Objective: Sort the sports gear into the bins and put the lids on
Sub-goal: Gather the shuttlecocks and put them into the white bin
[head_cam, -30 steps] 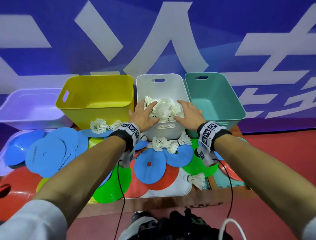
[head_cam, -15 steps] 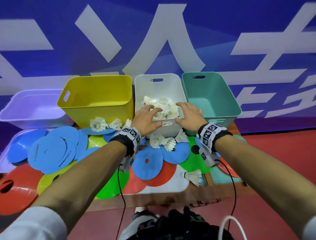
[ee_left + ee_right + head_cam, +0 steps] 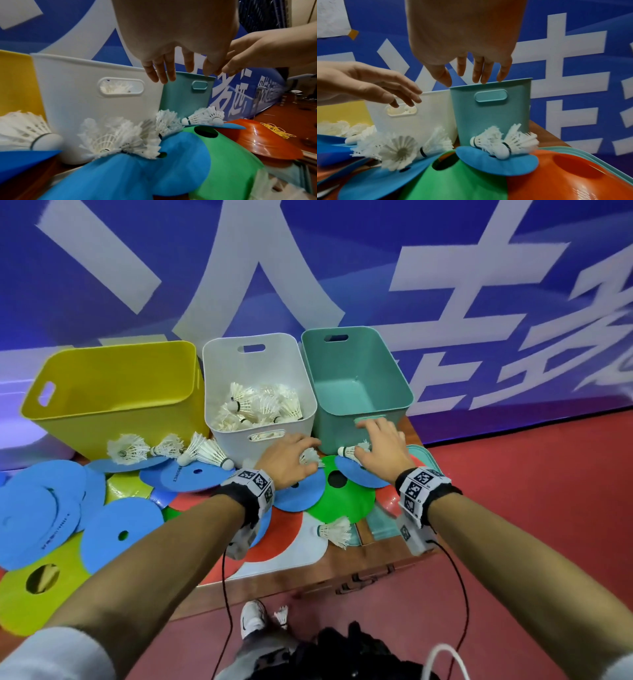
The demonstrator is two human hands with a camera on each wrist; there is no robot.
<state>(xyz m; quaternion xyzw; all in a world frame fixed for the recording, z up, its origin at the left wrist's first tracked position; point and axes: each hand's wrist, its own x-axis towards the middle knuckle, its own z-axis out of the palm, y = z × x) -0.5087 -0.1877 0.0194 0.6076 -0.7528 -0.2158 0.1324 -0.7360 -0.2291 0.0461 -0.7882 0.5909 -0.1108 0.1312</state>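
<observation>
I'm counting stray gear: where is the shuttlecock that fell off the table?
In the head view, the white feather shuttlecock lies on the red floor below the table's front edge, beside the person's white shoe.

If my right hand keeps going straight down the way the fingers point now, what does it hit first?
Most likely the two shuttlecocks lying on the blue disc right below the right hand, in front of the teal bin. Its fingers hang spread and open above them; depth is hard to judge.

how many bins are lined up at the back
4: a yellow bin, a white bin holding shuttlecocks, an empty teal bin, and a pale one cut off at far left.
</observation>
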